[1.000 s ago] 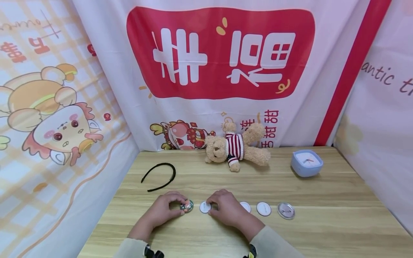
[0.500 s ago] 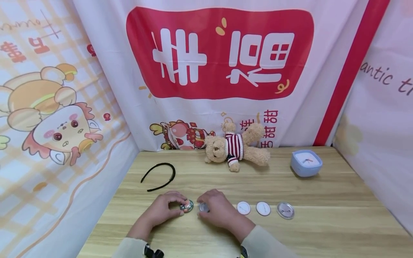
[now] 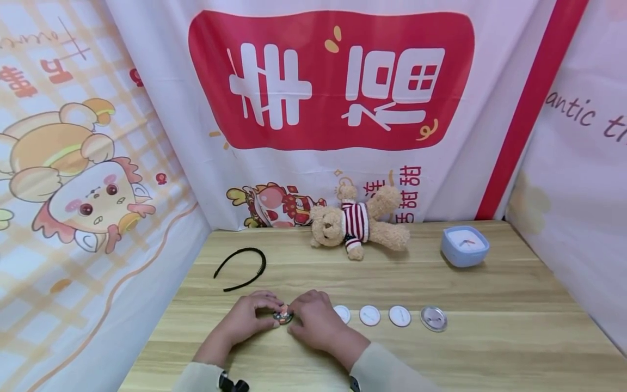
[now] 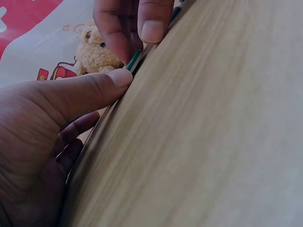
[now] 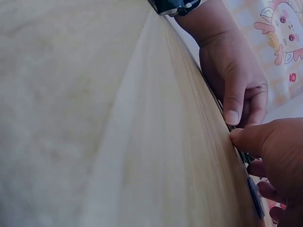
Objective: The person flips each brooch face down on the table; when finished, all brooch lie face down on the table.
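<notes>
A round pin badge point(image 3: 283, 316) with a dark green patterned face lies at the left end of a row of badges on the wooden table. My left hand point(image 3: 247, 318) pinches its left side; in the left wrist view the thumb meets the badge's green edge point(image 4: 134, 60). My right hand point(image 3: 315, 321) has thumb and index finger at its right edge, the thumb tips of both hands close together in the right wrist view. Part of the badge is hidden by fingers. Just beyond the right hand lies a white badge point(image 3: 343, 314), partly covered by it.
Farther right in the row are two more white badges point(image 3: 369, 315) and a silver one point(image 3: 434, 318). Behind lie a black headband point(image 3: 262, 267), a teddy bear point(image 3: 355, 223) in a striped sweater, and a blue clock point(image 3: 465, 246). Printed cloth hangs around the table.
My right hand has moved left along the row, from a white badge to the patterned badge. Another white badge has come into sight behind it. My left hand has stayed in place.
</notes>
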Available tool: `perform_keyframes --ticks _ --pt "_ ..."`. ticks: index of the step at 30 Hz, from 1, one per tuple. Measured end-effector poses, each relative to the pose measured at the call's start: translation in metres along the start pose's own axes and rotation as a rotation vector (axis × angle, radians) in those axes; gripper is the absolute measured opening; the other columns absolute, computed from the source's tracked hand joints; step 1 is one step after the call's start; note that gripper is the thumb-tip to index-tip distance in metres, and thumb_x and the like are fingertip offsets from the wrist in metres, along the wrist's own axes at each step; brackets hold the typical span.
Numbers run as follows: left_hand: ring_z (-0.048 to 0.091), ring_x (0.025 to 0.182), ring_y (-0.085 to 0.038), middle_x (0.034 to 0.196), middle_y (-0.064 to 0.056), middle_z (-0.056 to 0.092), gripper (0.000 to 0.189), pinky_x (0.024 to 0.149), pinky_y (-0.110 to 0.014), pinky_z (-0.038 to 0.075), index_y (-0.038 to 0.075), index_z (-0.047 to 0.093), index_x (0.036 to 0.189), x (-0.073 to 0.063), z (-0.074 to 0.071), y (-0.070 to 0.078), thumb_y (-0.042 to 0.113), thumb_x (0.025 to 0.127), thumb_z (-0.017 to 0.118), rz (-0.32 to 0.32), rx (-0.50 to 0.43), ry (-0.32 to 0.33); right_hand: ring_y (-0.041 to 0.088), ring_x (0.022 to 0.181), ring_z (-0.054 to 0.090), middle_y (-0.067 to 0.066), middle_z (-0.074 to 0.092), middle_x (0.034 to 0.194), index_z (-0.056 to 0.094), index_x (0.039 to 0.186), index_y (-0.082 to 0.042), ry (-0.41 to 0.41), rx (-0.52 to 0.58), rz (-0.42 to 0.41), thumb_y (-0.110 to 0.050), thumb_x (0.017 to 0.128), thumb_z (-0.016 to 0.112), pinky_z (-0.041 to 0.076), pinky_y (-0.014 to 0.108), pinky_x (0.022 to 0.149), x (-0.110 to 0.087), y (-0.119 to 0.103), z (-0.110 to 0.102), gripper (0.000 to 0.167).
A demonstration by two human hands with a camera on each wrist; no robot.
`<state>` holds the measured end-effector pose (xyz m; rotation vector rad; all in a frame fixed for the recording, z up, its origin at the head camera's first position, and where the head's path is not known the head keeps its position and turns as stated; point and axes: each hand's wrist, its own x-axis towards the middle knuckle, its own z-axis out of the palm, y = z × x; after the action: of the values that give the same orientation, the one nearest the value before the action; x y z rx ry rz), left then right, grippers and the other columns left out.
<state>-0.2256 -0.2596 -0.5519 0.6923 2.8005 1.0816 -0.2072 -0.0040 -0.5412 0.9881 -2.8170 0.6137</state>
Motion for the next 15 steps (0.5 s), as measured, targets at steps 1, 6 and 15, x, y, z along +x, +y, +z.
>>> perform_keyframes --ticks 1,6,15 --pt "0.064 0.136 -0.022 0.126 0.019 0.077 0.034 0.122 -0.052 0.049 0.037 0.084 0.116 -0.0001 0.0 -0.0003 0.027 0.085 0.094 -0.007 -0.003 0.0 0.019 0.13 0.062 -0.007 0.075 0.131 0.079 0.125 -0.025 0.006 -0.011 -0.001 -0.043 0.098 0.08 0.046 0.048 0.115 0.0008 0.0001 0.0013 0.033" --pt "0.062 0.139 -0.022 0.125 0.023 0.076 0.032 0.124 -0.055 0.046 0.039 0.084 0.112 -0.0007 -0.0005 -0.0003 0.028 0.084 0.095 -0.04 -0.027 -0.001 0.017 0.123 0.063 -0.009 0.075 0.126 0.08 0.12 -0.027 0.033 -0.026 0.007 -0.044 0.098 0.08 0.046 0.047 0.114 0.0057 -0.0001 0.0066 0.028" --pt "0.062 0.138 -0.023 0.126 0.022 0.076 0.027 0.124 -0.058 0.044 0.041 0.083 0.11 -0.0015 0.0005 0.0011 0.035 0.086 0.093 -0.062 -0.054 -0.002 0.015 0.119 0.063 -0.011 0.076 0.122 0.08 0.116 -0.028 0.039 -0.03 0.014 -0.045 0.1 0.079 0.046 0.047 0.114 0.0092 -0.0004 0.0085 0.023"
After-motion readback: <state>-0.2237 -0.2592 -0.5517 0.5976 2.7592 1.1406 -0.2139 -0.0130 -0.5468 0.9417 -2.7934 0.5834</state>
